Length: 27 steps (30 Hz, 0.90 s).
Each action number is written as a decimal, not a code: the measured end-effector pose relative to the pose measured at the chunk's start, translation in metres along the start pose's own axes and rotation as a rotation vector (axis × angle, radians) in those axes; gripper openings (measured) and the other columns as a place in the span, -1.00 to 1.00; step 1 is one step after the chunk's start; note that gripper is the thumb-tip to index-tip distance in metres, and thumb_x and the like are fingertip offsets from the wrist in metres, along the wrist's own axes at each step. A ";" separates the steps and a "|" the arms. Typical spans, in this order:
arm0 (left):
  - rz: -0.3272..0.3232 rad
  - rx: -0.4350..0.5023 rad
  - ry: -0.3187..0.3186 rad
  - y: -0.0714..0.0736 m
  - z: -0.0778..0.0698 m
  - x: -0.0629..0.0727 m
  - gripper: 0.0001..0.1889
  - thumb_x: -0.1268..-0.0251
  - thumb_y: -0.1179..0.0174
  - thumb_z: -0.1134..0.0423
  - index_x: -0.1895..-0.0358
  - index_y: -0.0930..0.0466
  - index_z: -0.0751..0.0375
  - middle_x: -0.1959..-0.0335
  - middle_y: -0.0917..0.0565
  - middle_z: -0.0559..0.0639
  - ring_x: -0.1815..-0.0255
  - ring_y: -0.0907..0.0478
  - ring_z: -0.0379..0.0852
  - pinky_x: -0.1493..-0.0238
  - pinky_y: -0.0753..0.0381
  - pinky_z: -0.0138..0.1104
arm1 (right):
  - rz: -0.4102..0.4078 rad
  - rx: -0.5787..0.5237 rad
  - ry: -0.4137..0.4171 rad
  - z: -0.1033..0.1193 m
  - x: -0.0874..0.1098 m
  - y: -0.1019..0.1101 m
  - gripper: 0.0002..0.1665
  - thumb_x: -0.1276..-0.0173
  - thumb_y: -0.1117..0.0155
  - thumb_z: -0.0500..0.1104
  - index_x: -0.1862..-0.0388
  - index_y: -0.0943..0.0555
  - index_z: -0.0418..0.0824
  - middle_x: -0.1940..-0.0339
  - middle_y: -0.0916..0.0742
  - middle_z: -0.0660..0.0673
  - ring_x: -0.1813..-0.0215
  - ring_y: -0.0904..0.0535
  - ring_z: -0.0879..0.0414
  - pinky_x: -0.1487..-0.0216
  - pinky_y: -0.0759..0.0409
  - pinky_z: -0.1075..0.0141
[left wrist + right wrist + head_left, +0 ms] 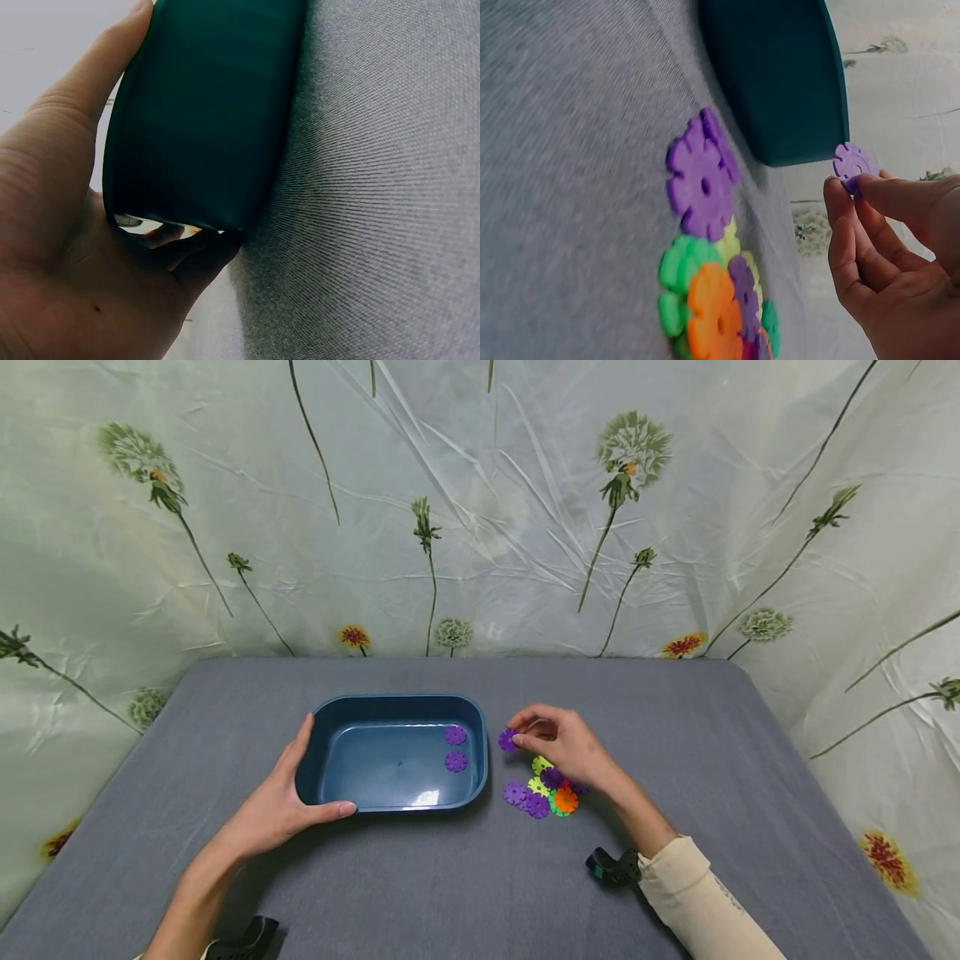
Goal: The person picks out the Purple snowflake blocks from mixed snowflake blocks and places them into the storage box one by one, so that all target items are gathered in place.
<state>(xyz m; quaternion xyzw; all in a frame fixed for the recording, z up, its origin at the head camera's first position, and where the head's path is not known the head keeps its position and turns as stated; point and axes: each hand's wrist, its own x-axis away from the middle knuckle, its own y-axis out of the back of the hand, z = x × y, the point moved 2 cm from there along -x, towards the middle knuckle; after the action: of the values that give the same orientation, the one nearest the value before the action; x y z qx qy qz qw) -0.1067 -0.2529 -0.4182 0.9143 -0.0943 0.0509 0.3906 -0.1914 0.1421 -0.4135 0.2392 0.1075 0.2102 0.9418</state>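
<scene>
My left hand point(273, 810) grips the left end of a blue plastic basin point(397, 810), thumb along the near rim and fingers around the far side. In the left wrist view the palm point(97, 300) wraps that end of the basin wall point(202, 112). Two purple notched discs point(455, 762) lie inside at the right. Just beyond the basin's right rim, my right hand point(566, 745) pinches another purple notched disc point(853, 163) between thumb and fingertips, raised off the table. Below that hand lies a pile of similar discs in purple, yellow, green and orange point(566, 800).
A grey cloth covers the table point(420, 893). Behind it hangs a pale curtain point(495, 527) printed with dandelions. A black wrist device point(613, 867) sits by the right sleeve, and another dark one point(243, 942) is by the left forearm.
</scene>
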 end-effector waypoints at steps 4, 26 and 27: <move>-0.001 -0.002 0.002 0.000 0.000 -0.001 0.46 -0.07 -0.56 -0.10 -0.70 0.57 -0.13 -0.71 0.24 0.45 -0.62 0.05 0.64 -0.33 -0.19 0.54 | -0.021 -0.040 0.003 0.003 -0.003 -0.002 -0.83 -0.48 -0.34 -0.27 0.00 -0.72 -0.22 0.02 -0.81 -0.22 0.11 -0.78 -0.04 0.12 -0.68 0.41; 0.000 0.033 -0.006 -0.001 0.001 0.000 0.45 -0.08 -0.56 -0.09 -0.70 0.58 -0.17 -0.72 0.28 0.42 -0.65 0.13 0.61 -0.36 -0.13 0.54 | -0.017 -0.104 0.025 0.019 -0.011 -0.016 -0.82 -0.46 -0.38 -0.26 0.00 -0.75 -0.20 0.04 -0.80 -0.19 0.05 -0.71 0.08 0.06 -0.69 0.37; -0.001 0.034 -0.007 -0.001 0.001 0.000 0.45 -0.09 -0.56 -0.09 -0.70 0.58 -0.17 -0.72 0.28 0.42 -0.65 0.14 0.61 -0.36 -0.13 0.54 | -0.014 -0.111 0.024 0.019 -0.012 -0.017 -0.82 -0.45 -0.38 -0.26 0.00 -0.74 -0.21 0.05 -0.80 -0.20 0.06 -0.72 0.08 0.06 -0.69 0.37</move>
<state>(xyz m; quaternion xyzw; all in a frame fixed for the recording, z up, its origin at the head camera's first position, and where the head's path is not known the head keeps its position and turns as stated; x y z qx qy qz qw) -0.1064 -0.2533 -0.4196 0.9210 -0.0945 0.0492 0.3747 -0.1903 0.1157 -0.4042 0.1834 0.1083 0.2121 0.9537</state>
